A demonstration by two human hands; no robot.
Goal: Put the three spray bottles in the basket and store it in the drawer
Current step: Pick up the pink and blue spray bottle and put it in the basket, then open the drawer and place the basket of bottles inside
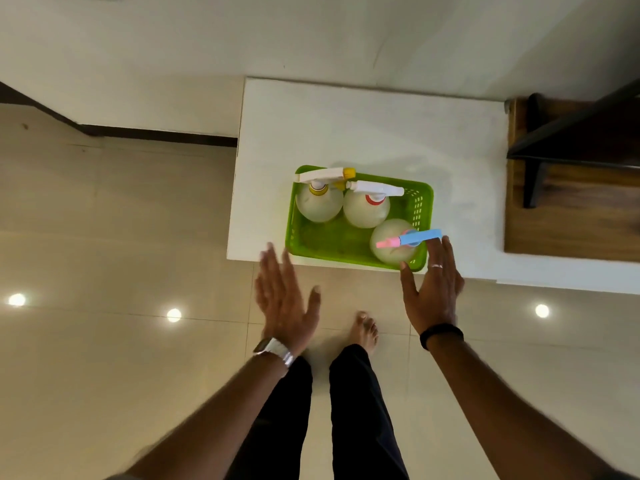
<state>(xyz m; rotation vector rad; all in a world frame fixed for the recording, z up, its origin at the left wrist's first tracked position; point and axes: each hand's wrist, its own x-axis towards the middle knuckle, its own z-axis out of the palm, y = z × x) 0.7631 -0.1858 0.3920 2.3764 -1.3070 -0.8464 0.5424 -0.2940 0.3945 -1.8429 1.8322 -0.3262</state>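
Observation:
A green plastic basket point(420, 206) stands on a white cabinet top point(346, 133) near its front edge. Three clear spray bottles stand upright inside it: one with a yellow nozzle point(318, 202) at the back left, one with a red collar point(367, 209) beside it, one with a blue and pink trigger head point(391, 242) at the front right. My left hand point(284, 303) hovers open just off the basket's front left corner, apart from it. My right hand point(433, 292) is open at the front right corner, fingertips close to the rim. No drawer is visible.
A dark wooden piece of furniture point(571, 209) adjoins the cabinet on the right. Glossy beige floor tiles point(121, 341) spread below, with my legs and a bare foot point(363, 330) directly under the hands. A white wall point(311, 36) runs behind the cabinet.

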